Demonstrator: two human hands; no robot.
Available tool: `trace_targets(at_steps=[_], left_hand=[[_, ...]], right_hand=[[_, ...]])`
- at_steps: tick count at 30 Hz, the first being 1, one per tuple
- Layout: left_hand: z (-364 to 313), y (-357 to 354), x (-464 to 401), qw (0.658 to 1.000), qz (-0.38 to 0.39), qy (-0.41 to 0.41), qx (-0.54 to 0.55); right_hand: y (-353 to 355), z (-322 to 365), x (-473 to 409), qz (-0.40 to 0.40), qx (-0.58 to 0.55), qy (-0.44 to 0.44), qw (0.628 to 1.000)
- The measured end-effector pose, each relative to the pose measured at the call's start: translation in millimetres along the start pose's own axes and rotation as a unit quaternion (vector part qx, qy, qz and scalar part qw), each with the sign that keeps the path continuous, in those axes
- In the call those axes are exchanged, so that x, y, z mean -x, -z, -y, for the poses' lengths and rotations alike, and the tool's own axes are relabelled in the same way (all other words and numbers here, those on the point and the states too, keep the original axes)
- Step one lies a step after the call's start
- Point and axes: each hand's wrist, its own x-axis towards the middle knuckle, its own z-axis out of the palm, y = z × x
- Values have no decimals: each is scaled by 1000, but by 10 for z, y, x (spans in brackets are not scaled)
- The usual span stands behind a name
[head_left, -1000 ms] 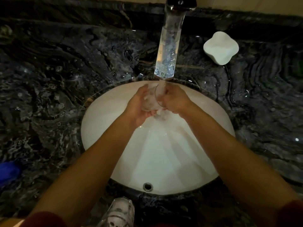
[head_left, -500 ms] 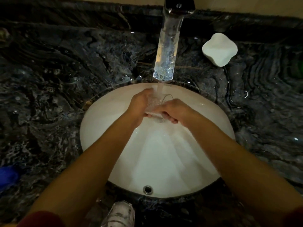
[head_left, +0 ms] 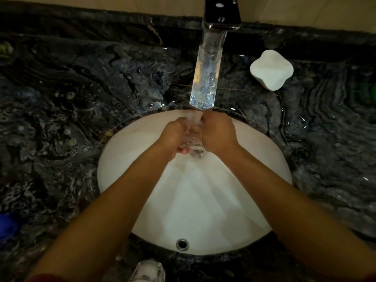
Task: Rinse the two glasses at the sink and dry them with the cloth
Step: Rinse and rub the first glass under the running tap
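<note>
Rinsing, by the look of it: first of the two glasses under the tap, drying not yet begun.

- Small clear drinking glass (head_left: 192, 139) held over the far part of the white oval basin (head_left: 264, 159), directly below the tall transparent water-filled spout (head_left: 206, 74), stream falling onto it and spilling past into the bowl.
- Left hand (head_left: 175, 137) wrapped round the glass from its own side, fingers curled under the base.
- Right hand (head_left: 218, 133) closed against the opposite wall of the glass, apparently gripping too; fingers hidden behind the knuckles and the splash, so the exact hold hard to make out.
- Second clear faceted glass (head_left: 149, 270) standing on the dark veined marble counter (head_left: 61, 119) at the near edge, just beside the basin rim, probably still to be rinsed.
- White rounded four-lobed dish (head_left: 271, 70) on the counter to the right of the spout; blue object (head_left: 7, 225) at the left edge, possibly the cloth, too cropped to say.

Next move, as a judgement: tip out the water, lift clear of the stream, set down or pass to one hand, then fetch the other glass. Wet glass likely slippery, so a firm wrap and no knock against spout or basin.
</note>
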Motion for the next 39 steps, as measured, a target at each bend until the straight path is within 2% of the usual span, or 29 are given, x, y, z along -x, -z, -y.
trace_targets(at_steps=[3,5,6,8,9,10,11,12,14,16,17,20,22,23,25,26,28,30,32,33,37,39], left_hand=[[35,-42,-8,999,-34,-11,6],[39,-52,-13,996,-65,-54,5],[37,-56,-18,993,-80,-86,-9],[45,-67,-30,985,-95,-141,-42],[45,-71,-27,982,-93,-152,-61],[53,-72,-22,980,-88,-157,-81],[57,-60,-20,980,-92,-158,-82],[56,-45,-24,983,-98,-149,-51],[36,-11,-2,988,-107,-114,7],[27,5,15,992,-101,-72,-3],[18,17,31,994,-95,-54,-2],[-16,9,68,997,-74,-28,9],[-7,3,80,997,-53,-36,-39],[6,-7,88,995,-46,-53,-74],[51,9,92,985,-58,-105,-128],[89,34,91,976,-74,-143,-150],[148,79,126,952,-93,-221,-190],[208,100,143,936,-82,-264,-217],[230,83,180,919,-68,-303,-243],[219,87,195,916,-60,-315,-240],[123,104,196,949,17,-298,-105],[168,71,154,948,16,-305,-91]], right_hand=[[-39,-25,31,13,2,-66,998],[-81,-73,33,44,-51,-168,984],[-92,-76,53,74,-151,-243,955],[-113,-28,166,141,-402,-361,830],[-136,-12,225,160,-479,-385,773],[-165,-3,289,173,-520,-394,738],[-201,-11,332,182,-538,-395,722],[-213,-14,372,186,-542,-392,720],[-213,-42,419,162,-511,-373,757],[-148,-84,445,81,-483,-328,808],[-122,-100,452,48,-484,-297,822],[-57,-35,455,50,-451,-212,866],[-93,51,425,39,-381,-193,903],[-106,76,381,21,-363,-200,910],[-140,47,255,30,-393,-246,885],[-161,22,185,66,-430,-280,856],[-175,-39,87,153,-517,-342,769],[-229,-118,72,202,-594,-356,692],[-255,-163,85,242,-634,-336,653],[-278,-164,93,262,-642,-329,642],[-346,-174,137,279,-643,-341,627],[-375,-167,133,250,-626,-366,642]])
